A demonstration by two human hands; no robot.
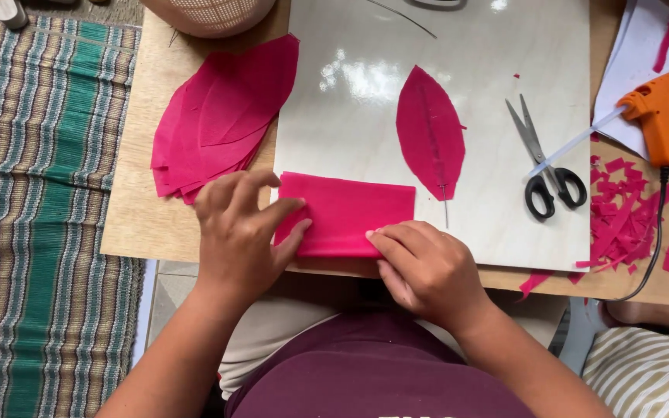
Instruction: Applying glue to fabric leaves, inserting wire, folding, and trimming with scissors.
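Folded rectangle of bright pink crepe-like fabric (346,213) lies at 6 o'clock on the glossy pale plywood board (365,101), its near edge about level with the board's front edge.

Left hand (238,232) at the strip's 9 o'clock end: fingers curled, thumb and fingertips pressed flat on the corner, pinning rather than pinching. Right hand (423,267) at the 5 o'clock corner: fingers bent, tips bearing down on the lower edge. Neither hand encloses the material; both lie partly open on top of it.

Handling judgement: very light, soft, limp; layered, so plies may slide over each other. Board looks slick, so the piece likely skates unless held down. Probably tears or stretches if tugged. Best hold seems to be the two short ends, pressed flat or lightly pinched through all layers, keeping the fold line straight.

Surroundings:
- Single leaf-shaped pink petal with thin wire along its midrib (430,131), at 1 o'clock of the strip, apart from it.
- Stack of similar pink petal cut-outs (222,116) at 10 o'clock, lying partly off the board.
- Black-handled steel scissors (543,166) at 3 o'clock, blades shut.
- Orange hot-glue gun (656,112) further right, cord trailing.
- Heap of pink offcut slivers (629,220) below the gun.
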